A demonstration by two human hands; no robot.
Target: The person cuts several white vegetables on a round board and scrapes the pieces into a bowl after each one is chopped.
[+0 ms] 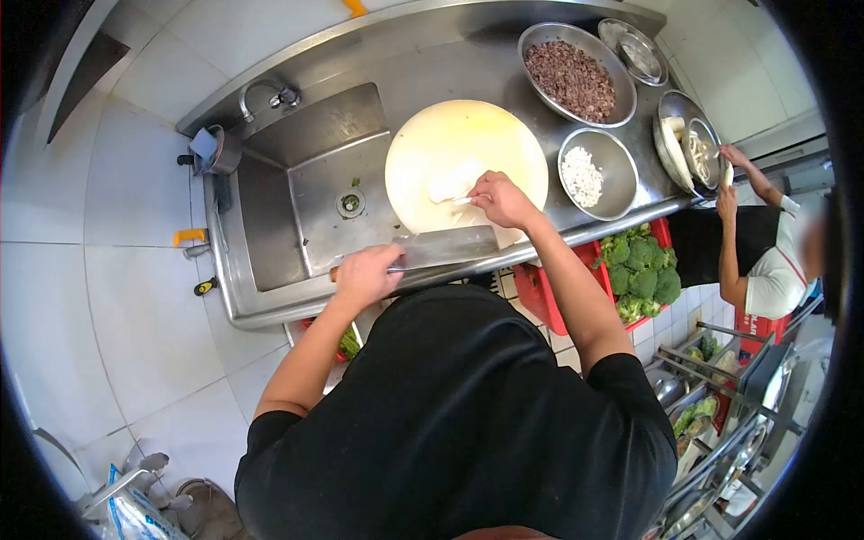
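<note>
Left hand (367, 277) grips cleaver (450, 248), right hand (506, 200) pinches white piece (462, 201), frame center. Chopped bits (581, 176) in bowl (617, 184), upper right; pale food (444, 185) on board (468, 135), unbowled.

Broccoli (641, 266) fills a red crate (664, 232), and 1 faucet (263, 87) stands behind the sink (319, 225)

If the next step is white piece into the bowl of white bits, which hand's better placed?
Right, I'd say. The right hand pinches the white piece over the round board, nearer the bowl of white bits. The left hand grips the cleaver.
</note>
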